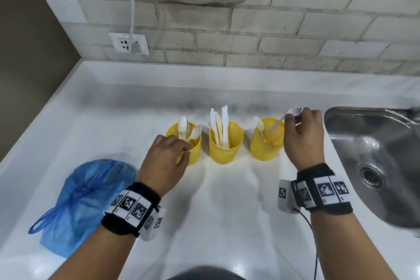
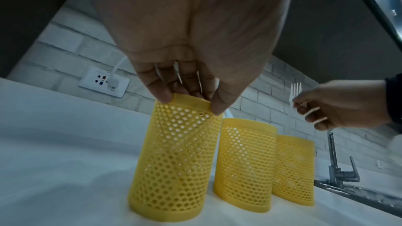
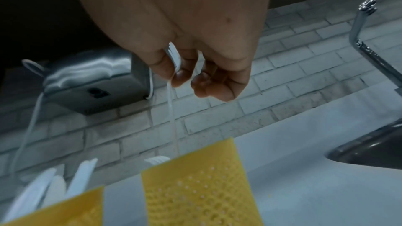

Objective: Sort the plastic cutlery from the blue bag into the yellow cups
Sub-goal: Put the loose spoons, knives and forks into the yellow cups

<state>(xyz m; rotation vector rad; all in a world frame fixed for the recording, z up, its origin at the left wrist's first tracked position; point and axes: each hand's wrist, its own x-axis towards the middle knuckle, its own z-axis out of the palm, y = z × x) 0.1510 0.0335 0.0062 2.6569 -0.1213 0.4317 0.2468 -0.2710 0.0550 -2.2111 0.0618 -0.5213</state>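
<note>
Nearest me: both wrists w/ marker bands, then my left hand (image 1: pixel 169 154) pinching the rim of the left cup (image 2: pixel 174 161), steadying it; spoons stand inside. My right hand (image 1: pixel 303 136) is clamped on a white fork (image 2: pixel 295 94), handle angled down into the right cup (image 1: pixel 268 143), which already has one fork. Middle cup (image 1: pixel 226 145) holds knives. Blue bag (image 1: pixel 84 202) lies slumped on the counter (image 1: pixel 227 223), left of me; can't tell if anything's left inside. My read: sorting mostly done, this fork still to drop.
</note>
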